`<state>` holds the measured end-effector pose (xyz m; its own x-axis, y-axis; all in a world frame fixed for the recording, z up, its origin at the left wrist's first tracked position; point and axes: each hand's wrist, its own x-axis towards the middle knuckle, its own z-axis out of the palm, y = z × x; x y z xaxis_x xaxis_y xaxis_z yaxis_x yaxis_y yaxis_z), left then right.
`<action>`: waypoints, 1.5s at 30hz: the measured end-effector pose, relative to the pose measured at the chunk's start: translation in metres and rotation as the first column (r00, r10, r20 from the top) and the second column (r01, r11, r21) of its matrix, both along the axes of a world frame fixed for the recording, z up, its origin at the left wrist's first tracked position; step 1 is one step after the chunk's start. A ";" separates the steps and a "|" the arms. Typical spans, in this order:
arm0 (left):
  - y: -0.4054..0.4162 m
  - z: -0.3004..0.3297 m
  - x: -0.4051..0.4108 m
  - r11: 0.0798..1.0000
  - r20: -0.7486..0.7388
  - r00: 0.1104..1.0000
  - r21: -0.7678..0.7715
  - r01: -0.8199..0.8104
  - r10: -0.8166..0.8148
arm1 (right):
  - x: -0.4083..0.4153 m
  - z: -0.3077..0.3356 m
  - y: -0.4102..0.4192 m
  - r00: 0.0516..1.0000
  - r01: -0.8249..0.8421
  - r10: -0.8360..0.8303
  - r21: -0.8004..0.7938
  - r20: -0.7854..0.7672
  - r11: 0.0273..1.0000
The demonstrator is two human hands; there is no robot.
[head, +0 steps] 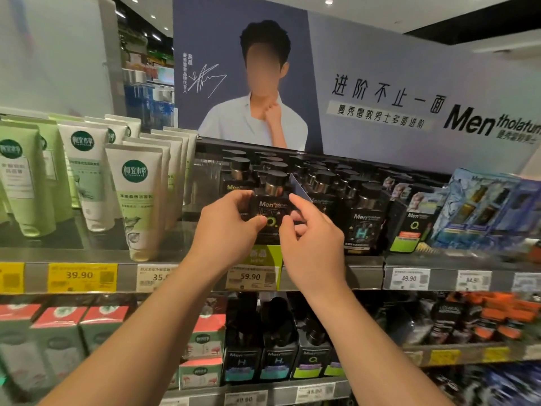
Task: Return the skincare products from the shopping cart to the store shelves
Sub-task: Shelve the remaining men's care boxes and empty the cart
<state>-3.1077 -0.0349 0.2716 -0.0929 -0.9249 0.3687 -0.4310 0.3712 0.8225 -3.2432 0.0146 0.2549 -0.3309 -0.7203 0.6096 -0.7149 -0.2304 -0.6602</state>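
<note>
A black Mentholatum Men bottle (270, 200) with a dark round cap and an "O2" label stands at the front of the upper shelf (366, 266). My left hand (231, 227) grips its left side, thumb across the label. My right hand (310, 230) holds its right side, fingers curled at the label and at a thin card behind the bottle. Rows of matching black bottles (363, 218) stand behind and to the right.
White and green tubes (140, 200) fill the shelf's left part. Blue gift boxes (491, 206) stand at the right. Price tags (251, 277) line the shelf edge. Lower shelves carry boxes (61, 332) and dark bottles (278, 347). A brand poster (380, 106) rises behind.
</note>
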 end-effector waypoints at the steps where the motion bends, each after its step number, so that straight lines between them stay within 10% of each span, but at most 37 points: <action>1: 0.000 0.000 0.000 1.000 0.010 1.000 -0.003 -0.001 0.001 | -0.001 0.000 0.001 1.000 -0.002 0.002 0.001 -0.003 1.000; 45: 0.000 0.006 0.008 0.992 0.232 0.971 -0.118 -0.037 0.063 | -0.013 -0.008 -0.005 0.965 0.259 -0.253 0.078 -0.075 0.963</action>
